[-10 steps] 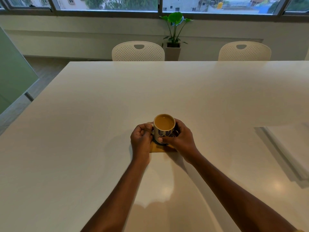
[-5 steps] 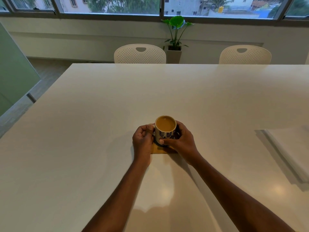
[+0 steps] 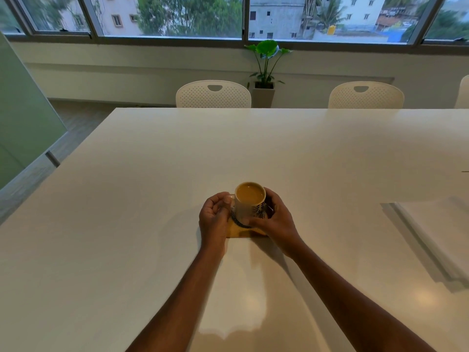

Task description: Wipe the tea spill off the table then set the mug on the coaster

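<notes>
Mostly just a big white table (image 3: 127,224), bare and shiny, with no wet tea mark to be seen on it. Wiping part likely done. Past the far edge, two white chairs (image 3: 213,95) and a green plant (image 3: 265,62) under the window. Over the near edge, two bare arms.

Left hand (image 3: 213,219) with fingers curled, pinching the handle (image 3: 229,198) of the mug (image 3: 250,201). Right hand (image 3: 276,222) wrapped round the other side, thumb low across the front. Both gripping, not loose.

Mug about halfway between the left and right edges, closer to the near edge than the far one. Standing up straight and nearly full of milky tea.

Right under it, the yellow coaster (image 3: 237,232), with a dark rope ring at the mug's bottom. Hard to tell whether fully down or a tiny bit above.

Handle pointing toward the left edge, so nearest the left hand. Coaster straight below the grip, not off to any side. Next, probably: straight down, no sliding, then letting go slowly to keep the tea from slopping out.
</notes>
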The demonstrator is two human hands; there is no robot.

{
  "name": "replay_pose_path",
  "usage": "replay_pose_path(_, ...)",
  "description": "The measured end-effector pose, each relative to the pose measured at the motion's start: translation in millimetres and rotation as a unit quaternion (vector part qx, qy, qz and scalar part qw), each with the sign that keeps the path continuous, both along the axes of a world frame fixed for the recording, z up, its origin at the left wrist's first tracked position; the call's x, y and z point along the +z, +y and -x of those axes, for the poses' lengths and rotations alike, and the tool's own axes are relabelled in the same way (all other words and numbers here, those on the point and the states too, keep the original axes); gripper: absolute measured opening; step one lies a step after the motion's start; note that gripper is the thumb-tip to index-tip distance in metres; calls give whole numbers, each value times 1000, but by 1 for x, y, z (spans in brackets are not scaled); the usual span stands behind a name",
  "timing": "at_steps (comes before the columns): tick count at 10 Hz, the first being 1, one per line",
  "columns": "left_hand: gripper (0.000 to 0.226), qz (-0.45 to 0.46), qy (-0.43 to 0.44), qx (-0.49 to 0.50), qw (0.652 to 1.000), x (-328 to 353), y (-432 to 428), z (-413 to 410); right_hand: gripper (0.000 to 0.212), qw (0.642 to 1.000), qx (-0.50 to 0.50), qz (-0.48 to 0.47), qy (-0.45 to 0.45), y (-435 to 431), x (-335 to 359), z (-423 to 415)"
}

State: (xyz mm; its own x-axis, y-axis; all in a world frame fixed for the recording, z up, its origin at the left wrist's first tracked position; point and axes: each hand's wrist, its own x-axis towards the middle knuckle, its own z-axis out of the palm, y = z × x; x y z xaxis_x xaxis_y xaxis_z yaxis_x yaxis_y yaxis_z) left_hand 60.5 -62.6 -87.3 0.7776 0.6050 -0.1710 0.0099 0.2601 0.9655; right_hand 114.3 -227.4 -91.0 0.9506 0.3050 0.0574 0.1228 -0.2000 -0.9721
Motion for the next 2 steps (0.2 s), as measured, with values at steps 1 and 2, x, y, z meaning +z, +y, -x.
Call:
replay_pose_path(1, 28, -26, -3, 7, 1000, 2, 10, 10, 82, 1000, -6, -7, 6, -12, 0, 4)
replay_pose_path(2, 31, -93, 38, 23, 995, 5, 21, 23, 49, 997, -79, 9, -13, -29, -3, 9)
